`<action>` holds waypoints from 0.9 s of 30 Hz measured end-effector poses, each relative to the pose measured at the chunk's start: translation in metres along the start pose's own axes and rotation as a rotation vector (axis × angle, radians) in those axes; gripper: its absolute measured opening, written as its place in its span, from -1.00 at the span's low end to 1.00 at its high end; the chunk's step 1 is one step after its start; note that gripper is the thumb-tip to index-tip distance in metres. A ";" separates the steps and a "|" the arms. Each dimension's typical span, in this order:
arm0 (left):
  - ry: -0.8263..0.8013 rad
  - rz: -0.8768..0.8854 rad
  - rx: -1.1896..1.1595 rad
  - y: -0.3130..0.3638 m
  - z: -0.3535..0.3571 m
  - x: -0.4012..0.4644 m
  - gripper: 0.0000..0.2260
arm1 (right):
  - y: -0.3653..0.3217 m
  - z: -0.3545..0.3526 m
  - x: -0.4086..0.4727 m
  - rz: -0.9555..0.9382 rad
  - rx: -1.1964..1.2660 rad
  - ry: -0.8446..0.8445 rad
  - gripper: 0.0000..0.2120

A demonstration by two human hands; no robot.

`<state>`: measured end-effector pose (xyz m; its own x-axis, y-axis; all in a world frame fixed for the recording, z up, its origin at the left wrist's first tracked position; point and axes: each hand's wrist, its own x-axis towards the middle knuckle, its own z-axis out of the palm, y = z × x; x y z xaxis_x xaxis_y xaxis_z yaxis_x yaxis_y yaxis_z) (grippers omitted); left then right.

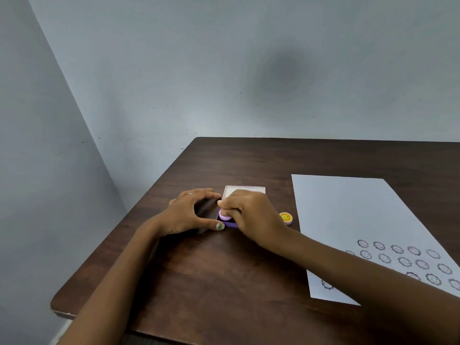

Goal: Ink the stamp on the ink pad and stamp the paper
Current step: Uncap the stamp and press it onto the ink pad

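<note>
My right hand grips a small round pink-purple stamp and holds it down on the dark purple ink pad. The pad's white lid stands open behind it, partly hidden by my fingers. My left hand rests on the table at the pad's left side, thumb and fingertips touching its edge. A white sheet of paper lies to the right, with several rows of round smiley prints near its front right corner.
A small round cap with a yellow smiley face lies between the pad and the paper. The dark wooden table ends at a grey wall behind and a table edge on the left.
</note>
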<state>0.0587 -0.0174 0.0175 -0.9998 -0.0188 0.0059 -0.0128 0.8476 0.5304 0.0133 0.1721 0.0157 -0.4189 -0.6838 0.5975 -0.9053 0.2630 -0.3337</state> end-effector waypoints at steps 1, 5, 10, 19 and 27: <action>0.000 0.002 -0.001 0.000 0.000 0.000 -0.35 | 0.001 -0.001 0.001 0.047 0.042 0.014 -0.86; 0.008 -0.005 0.002 0.001 0.000 0.000 -0.38 | 0.000 -0.005 0.009 0.152 0.104 -0.044 -0.85; -0.001 -0.009 -0.008 0.001 -0.001 -0.001 -0.35 | -0.001 -0.023 0.016 0.394 0.293 0.121 -0.88; -0.012 -0.018 -0.053 0.001 -0.003 -0.003 -0.27 | 0.015 -0.075 -0.002 1.061 1.694 0.385 -0.94; 0.084 -0.026 -0.198 0.004 0.000 -0.002 -0.17 | 0.027 -0.099 -0.023 1.069 1.760 0.395 -0.72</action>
<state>0.0610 -0.0137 0.0196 -0.9943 -0.0904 0.0559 -0.0274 0.7260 0.6872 -0.0081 0.2623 0.0647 -0.8130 -0.5286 -0.2442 0.5535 -0.5712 -0.6062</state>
